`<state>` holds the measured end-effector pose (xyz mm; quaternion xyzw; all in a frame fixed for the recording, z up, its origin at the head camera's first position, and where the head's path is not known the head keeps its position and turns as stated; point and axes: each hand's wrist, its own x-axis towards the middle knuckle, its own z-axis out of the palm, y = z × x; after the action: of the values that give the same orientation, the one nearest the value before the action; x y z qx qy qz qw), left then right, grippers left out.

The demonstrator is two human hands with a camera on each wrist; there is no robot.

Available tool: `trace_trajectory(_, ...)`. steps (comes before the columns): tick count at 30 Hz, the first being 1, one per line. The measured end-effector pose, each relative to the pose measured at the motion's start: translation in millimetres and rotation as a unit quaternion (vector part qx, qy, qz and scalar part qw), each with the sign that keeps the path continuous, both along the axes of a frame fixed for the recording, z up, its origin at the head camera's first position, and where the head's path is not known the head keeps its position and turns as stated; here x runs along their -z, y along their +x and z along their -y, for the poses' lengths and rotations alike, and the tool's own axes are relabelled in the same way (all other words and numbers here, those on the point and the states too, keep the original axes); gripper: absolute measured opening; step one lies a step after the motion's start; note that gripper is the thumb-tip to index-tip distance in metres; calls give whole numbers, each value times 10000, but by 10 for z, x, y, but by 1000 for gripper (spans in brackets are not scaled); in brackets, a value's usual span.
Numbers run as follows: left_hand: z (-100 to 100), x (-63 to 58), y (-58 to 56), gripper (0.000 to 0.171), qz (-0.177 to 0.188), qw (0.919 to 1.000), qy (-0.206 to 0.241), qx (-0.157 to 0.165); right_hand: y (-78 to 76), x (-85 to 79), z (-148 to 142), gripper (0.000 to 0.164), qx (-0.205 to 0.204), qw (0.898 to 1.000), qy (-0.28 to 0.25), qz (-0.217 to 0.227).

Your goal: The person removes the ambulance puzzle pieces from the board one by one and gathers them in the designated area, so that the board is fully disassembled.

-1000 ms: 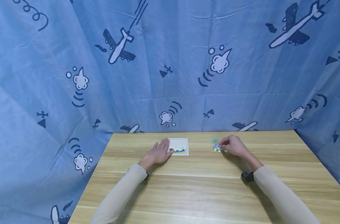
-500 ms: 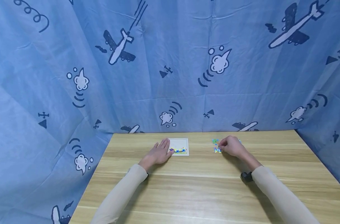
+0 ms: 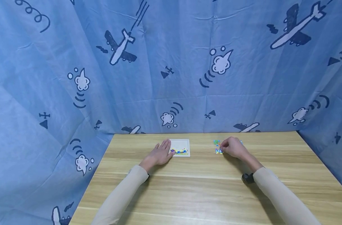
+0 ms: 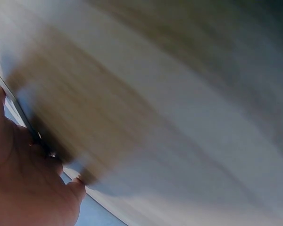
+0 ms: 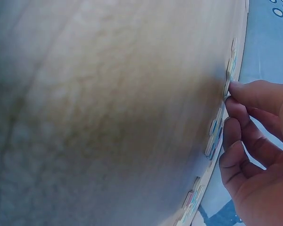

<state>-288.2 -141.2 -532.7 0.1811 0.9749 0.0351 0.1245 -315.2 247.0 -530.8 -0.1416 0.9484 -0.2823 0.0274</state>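
1 jigsaw piece (image 3: 219, 151) sits on the counter (image 3: 193, 187), apparently pinched in the right hand's (image 3: 235, 148) grip; the puzzle tray (image 3: 180, 143) lies well left, its left edge under the flat, unclenched left hand (image 3: 159, 155).

Person wears long, plain beige sleeves, left sleeve (image 3: 121, 193) and right sleeve (image 3: 283, 193), with slight creasing and each ending at the wrist; left hand (image 3: 159, 154) and right hand (image 3: 234, 147) are bare. At the right cuff sits a compact, rounded black device (image 3: 247, 178). A small dark edge (image 3: 148, 177) shows beside the left cuff, possibly a similar unit, mostly hidden.
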Motion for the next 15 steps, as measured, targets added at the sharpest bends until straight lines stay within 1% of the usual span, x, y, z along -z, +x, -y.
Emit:
trace_trajectory(4,-8,-2,1,76,57,10000,36,4,-3,-16,6,11,11,10000,-61,49)
trace_trajectory(8,-18,-9,-3,76,131,9999,66,0,5,-69,39,11,71,9995,-289,70)
trace_trajectory(11,-22,-23,-12,76,107,9999,103,13,8,-121,96,9,104,9990,-427,-60)
trace_trajectory(15,-26,-32,-21,75,26,9999,119,31,1,-185,223,8,-1,9977,-551,-388)
